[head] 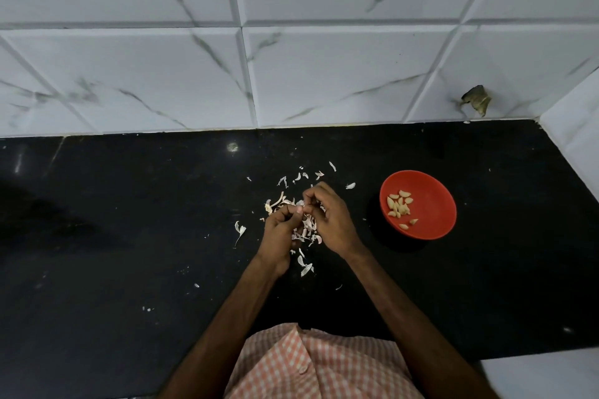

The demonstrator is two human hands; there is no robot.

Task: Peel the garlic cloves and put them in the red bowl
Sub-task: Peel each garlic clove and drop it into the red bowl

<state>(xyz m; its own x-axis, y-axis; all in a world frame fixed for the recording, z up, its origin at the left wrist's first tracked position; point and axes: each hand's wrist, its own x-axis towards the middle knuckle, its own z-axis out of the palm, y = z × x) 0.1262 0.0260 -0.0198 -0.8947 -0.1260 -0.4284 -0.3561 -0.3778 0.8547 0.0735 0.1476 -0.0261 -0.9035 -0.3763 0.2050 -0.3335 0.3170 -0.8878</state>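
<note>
Dim, with a cool bluish cast. Brightest on wall point(324, 74) at 12 o'clock, falling off toward 9. Hardly any detail in black counter point(129, 285). Small glare spot point(232, 146) on it at 12 from centre, faint streak at 9. Broad soft shadow patch at 9 too; darker shadow beside bowl point(431, 214) toward its 7. Heavy wide-angle bend: grout lines bowed, corner at 3 leaning. Smeared tile veins at 11 and 9. Sharpest at centre, around peels point(306, 268); shirt point(324, 363) at 6 soft.
</note>
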